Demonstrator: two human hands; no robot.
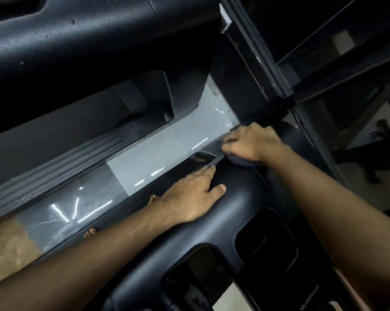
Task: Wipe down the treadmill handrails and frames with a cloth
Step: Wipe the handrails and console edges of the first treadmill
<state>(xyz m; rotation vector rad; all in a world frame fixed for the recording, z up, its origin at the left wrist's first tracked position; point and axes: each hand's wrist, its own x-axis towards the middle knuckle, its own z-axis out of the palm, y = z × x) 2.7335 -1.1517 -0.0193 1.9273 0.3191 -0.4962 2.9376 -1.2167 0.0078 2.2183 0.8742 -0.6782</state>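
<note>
I look down over a black treadmill console and its thick black handrail (241,205). My left hand (189,196) lies flat on the handrail's top, fingers straight, thumb out to the right. My right hand (250,142) is further up the same rail, fingers curled over a dark grey cloth (242,161) that it presses against the rail's end. Only a small fold of the cloth shows under the palm; the rest is hidden.
A second black treadmill (77,41) fills the upper left, with its ribbed side rail (54,167) running diagonally. Glossy white and grey floor tiles (144,164) show between the machines. Dark frame bars (268,63) cross the upper right. Bare toes (90,233) peek out below.
</note>
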